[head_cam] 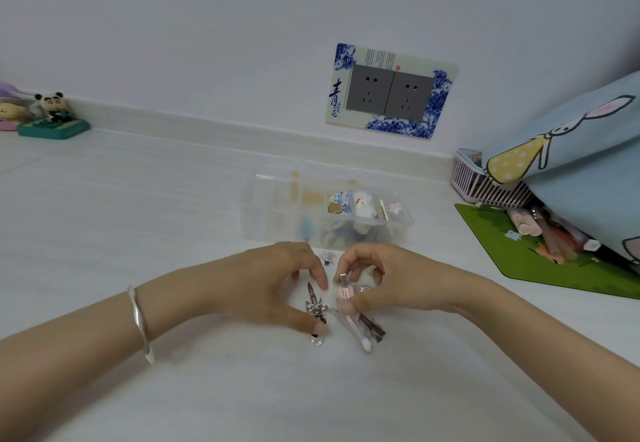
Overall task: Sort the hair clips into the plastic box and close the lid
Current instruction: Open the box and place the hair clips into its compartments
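A clear plastic box [263, 219] with compartments stands open on the white surface, its lid tipped back; several clips lie in its right-hand cells. In front of it my left hand [273, 282] pinches a silver bow clip [315, 308] between thumb and forefinger. My right hand [377, 278] grips a pink clip [346, 297] on a metal bar. More clips [370, 332] lie in a small pile under it. A pearl clip [317, 340] rests by my left thumb. A tiny blue clip [326, 257] lies between my hands and the box.
A green mat [512, 261] with cosmetics lies at the right, beside a pink basket [485, 185] and a blue cartoon pillow [581, 150]. A wall socket [391, 91] sits behind the box. Panda figures [52, 112] stand at the far left.
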Available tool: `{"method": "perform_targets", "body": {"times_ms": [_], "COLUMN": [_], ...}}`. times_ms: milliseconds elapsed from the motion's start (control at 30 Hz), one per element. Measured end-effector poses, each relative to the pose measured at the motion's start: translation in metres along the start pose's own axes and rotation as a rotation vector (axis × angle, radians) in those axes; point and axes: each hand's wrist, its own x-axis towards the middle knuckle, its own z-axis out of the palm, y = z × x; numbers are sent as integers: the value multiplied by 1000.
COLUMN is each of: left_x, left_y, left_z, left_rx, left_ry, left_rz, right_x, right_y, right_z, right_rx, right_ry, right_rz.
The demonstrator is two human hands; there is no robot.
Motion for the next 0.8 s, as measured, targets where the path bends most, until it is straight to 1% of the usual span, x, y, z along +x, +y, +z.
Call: {"method": "perform_targets", "body": {"times_ms": [67, 133, 233, 333, 433, 533, 633, 700, 800], "left_x": [1, 2, 4, 8, 12, 17, 20, 22, 24], "left_y": [-1, -2, -3, -5, -14, -28, -45, -53, -60], "left_z": [2, 2, -2, -13, -26, -36, -38, -34, -29], "left_rx": [-20, -41, -89, -148, -88, -17, -16, -13, -4], "left_ry": [19, 42, 101, 241, 440, 557, 604, 605, 598], "left_rz": [2, 2, 10, 67, 122, 75, -2, -17, 12], "right_x": [-1, 0, 5, 10, 17, 30, 53, 72, 97], "right_y": [1, 3, 9, 9, -5, -26, -37, -36, -30], "right_z": [0, 1, 0, -6, -19, -34, -46, -49, -46], "right_rx": [105, 153, 202, 219, 276, 308, 273, 215, 96], "right_ry": [10, 41, 154, 285, 391, 522, 613, 638, 570], "right_rz": [-9, -4, -24, -100, -195, -276, -323, -317, -242]}}
